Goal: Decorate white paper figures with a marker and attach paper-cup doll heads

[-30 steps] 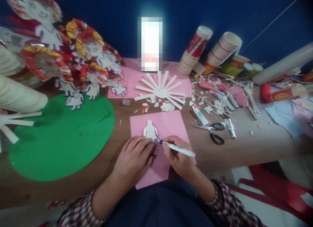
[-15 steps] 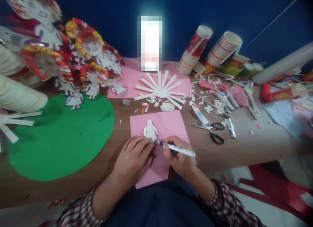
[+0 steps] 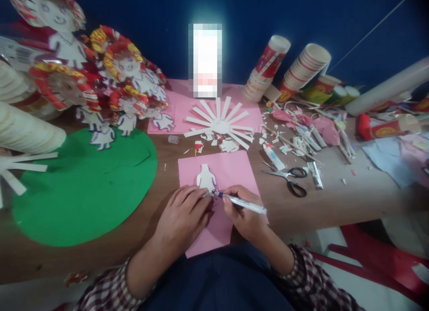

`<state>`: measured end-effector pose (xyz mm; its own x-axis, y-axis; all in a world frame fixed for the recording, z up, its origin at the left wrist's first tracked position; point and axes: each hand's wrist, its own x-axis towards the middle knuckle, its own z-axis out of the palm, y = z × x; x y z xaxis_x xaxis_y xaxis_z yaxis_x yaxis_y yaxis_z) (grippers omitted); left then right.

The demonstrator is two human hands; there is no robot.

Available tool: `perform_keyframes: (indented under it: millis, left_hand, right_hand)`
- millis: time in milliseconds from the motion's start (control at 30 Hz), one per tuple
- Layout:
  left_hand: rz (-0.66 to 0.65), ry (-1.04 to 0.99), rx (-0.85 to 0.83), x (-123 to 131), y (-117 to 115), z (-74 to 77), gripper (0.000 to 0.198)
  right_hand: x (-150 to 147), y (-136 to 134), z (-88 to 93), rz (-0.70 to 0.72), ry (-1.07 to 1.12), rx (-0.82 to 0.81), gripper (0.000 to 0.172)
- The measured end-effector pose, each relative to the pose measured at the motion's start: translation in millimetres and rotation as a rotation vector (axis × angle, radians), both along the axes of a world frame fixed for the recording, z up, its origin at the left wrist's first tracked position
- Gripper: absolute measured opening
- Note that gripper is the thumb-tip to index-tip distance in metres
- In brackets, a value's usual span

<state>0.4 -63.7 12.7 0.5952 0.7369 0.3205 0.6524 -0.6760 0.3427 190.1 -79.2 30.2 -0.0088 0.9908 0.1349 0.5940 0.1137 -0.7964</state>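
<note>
A white paper figure cutout [image 3: 205, 176] with purple lines along its edge lies on a sheet of pink paper [image 3: 234, 168] on the table. My left hand [image 3: 184, 210] rests flat over the lower part of the cutout, its fingers fairly straight and pressing it down. Between the fingers of my right hand [image 3: 246, 212] is a white marker [image 3: 246, 204] with a purple tip. That tip touches beside the cutout's right edge, where purple marks show on the pink sheet. The bottom of the cutout is hidden under my left fingers.
Scissors [image 3: 291, 179], a glue tube [image 3: 275, 157] and paper scraps lie to the right. A white paper fringe [image 3: 221, 125] sits ahead on pink paper. Green card [image 3: 83, 199] and decorated paper figures [image 3: 129, 74] are left; stacked paper cups [image 3: 304, 72] stand at the back right.
The marker tip has shifted very slightly up along the cutout's right edge. My left hand has stayed in place.
</note>
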Motion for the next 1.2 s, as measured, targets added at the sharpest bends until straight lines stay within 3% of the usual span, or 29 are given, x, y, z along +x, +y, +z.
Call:
perform_keyframes:
  millis: [1200]
  left_hand:
    - [-0.002,-0.016,-0.01,-0.4,-0.3,1.6,0.022]
  right_hand:
    - [1.6,-1.3,-2.5,-0.001,0.001,0.017,0.01]
